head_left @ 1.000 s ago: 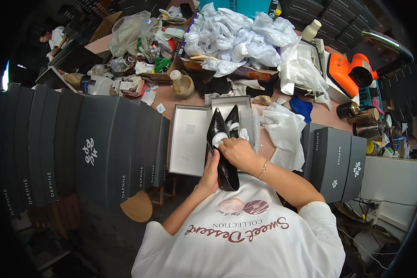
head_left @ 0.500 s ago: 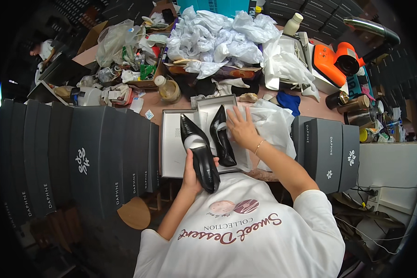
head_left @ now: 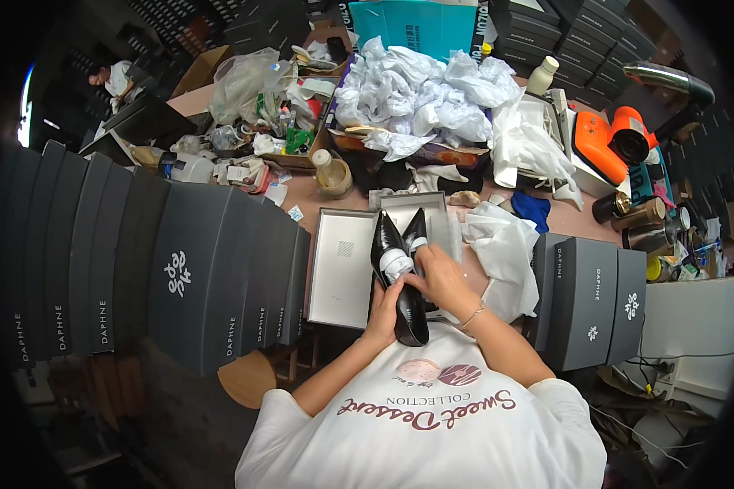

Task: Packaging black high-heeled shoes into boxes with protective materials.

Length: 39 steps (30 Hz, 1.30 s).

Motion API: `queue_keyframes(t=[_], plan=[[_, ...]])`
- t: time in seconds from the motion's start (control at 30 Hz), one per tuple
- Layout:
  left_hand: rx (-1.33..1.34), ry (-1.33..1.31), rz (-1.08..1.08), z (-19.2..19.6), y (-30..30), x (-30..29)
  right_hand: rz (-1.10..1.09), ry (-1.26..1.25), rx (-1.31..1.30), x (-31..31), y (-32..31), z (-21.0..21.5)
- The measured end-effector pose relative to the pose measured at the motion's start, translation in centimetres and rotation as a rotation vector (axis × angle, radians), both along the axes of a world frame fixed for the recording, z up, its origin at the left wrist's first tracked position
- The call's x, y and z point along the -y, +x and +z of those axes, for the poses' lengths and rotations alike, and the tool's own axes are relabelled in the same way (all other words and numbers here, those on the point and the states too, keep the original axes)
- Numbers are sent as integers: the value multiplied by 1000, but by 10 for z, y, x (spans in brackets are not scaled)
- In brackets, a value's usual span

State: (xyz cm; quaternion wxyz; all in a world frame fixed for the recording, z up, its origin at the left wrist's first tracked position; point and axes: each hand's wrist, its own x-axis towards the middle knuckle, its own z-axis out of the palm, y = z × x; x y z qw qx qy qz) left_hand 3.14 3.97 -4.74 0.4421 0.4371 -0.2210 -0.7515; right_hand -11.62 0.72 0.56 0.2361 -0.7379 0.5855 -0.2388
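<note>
Both hands grip a pair of black pointed shoes (head_left: 400, 277) held side by side over the near edge of the table, toes aimed away: the left hand (head_left: 383, 314) is closed under the heel end while the right hand (head_left: 440, 277) wraps over the top — a hold that keeps the two shoes lined up. Just left lies an open grey shoebox (head_left: 342, 269), its floor bare, but stacked dark boxes (head_left: 179, 277) to the left, more boxes (head_left: 591, 297) to the right and crumpled white paper (head_left: 506, 244) hem the spot in — free room is mostly straight ahead over the box.
</note>
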Motion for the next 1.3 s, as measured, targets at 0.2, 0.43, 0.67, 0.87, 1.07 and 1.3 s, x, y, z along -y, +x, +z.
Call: queue_keyframes(t=[0.2, 0.43, 0.67, 0.87, 1.07, 1.3], plan=[[80, -138, -55, 9, -9, 3, 80, -49, 42, 4, -2, -3], [98, -108, -124, -10, 2, -10, -218, -158, 365, 15, 9, -9], [6, 134, -64, 31, 25, 7, 7, 243, 411, 25, 17, -33], [910, -469, -16, -7, 79, 52, 83, 404, 22, -36, -9, -78], [-23, 180, -159, -17, 31, 27, 199, 137, 224, -36, 8, 5], [-25, 169, -108, 0, 38, 22, 580, -120, 178, -53, 34, 25]])
